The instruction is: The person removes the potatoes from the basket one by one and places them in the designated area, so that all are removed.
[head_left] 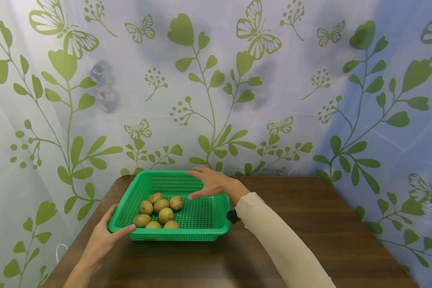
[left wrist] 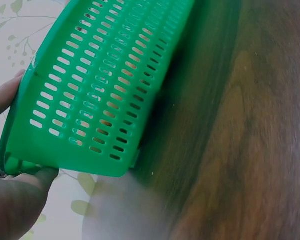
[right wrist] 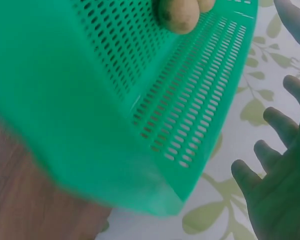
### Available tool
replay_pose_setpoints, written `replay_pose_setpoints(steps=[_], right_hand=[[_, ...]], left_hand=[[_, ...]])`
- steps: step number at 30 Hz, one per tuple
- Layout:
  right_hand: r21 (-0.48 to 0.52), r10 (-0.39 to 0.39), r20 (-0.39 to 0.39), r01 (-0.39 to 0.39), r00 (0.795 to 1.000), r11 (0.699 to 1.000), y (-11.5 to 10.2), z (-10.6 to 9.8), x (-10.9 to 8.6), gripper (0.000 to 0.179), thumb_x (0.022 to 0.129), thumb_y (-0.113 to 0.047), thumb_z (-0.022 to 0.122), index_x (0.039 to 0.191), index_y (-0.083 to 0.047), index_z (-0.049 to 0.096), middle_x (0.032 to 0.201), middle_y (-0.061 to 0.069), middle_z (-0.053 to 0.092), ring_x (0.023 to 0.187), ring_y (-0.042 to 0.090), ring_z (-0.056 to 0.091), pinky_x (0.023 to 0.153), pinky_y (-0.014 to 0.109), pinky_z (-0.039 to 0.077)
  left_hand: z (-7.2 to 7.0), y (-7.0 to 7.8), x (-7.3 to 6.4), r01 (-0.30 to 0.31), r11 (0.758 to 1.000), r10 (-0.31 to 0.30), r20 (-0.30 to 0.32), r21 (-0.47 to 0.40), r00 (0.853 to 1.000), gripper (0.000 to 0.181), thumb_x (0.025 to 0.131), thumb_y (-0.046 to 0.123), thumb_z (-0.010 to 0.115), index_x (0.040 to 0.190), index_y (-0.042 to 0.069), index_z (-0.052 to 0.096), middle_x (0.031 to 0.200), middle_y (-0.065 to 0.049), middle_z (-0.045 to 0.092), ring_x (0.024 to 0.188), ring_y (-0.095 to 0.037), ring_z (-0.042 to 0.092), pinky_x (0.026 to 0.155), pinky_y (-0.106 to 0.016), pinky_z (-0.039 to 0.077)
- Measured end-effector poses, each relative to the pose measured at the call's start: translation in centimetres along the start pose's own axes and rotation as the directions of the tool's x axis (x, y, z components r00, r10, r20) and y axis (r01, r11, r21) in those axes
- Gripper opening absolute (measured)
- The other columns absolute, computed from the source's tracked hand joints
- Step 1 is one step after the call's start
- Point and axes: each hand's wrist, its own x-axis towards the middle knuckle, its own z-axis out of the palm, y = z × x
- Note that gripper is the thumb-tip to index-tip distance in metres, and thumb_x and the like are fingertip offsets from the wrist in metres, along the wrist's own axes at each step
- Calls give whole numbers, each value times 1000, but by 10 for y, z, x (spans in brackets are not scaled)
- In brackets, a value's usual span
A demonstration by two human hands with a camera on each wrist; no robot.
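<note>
A green plastic basket point(head_left: 221, 216) with slotted walls stands on the table, several potatoes point(head_left: 161, 205) gathered in its left half. At its front left corner my left hand point(head_left: 102, 238) grips the rim, thumb over the edge and fingers outside; the left wrist view shows that hand point(left wrist: 20, 200) at the rim beside the slotted wall point(left wrist: 105, 90). My right hand point(head_left: 212, 182) is above the basket's back right part, fingers spread and holding nothing. Seen from the right wrist, the fingers point(right wrist: 282, 125) are apart from the basket wall, and part of a potato point(right wrist: 179, 15) shows inside.
The dark brown wooden table point(head_left: 291, 224) extends to the right of the basket and in front of it. A pale curtain point(head_left: 216, 100) with green leaves and butterflies hangs right behind the table and along both sides.
</note>
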Motion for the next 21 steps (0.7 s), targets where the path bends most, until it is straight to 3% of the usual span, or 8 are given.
replay_pose_setpoints(steps=[9,16,21], right_hand=[[13,-20,10,20,1000,1000,-11,6,16,91,93,-65,67,166,-28,28,170,5,19,155,27,17,118,56,29],[40,-28,24,27,999,999,-16,15,27,89,94,-58,70,166,-24,30,170,8,20,154,29,20,119,57,27],[40,1,48,-3,999,999,-16,25,33,85,96,-56,70,165,-25,31,169,4,24,153,27,23,118,54,29]], left_hand=[[6,2,-1,-4,1000,3,-31,-29,1000,101,99,27,74,168,11,2,163,-28,21,131,-24,46,86,-8,43],[5,1,-3,36,998,-38,-27,-52,999,104,99,30,75,168,15,-2,165,-29,15,140,-38,36,83,-5,40],[6,-1,-4,55,997,-56,-16,-55,998,104,99,31,74,167,16,-3,166,-29,12,142,-39,34,83,-5,40]])
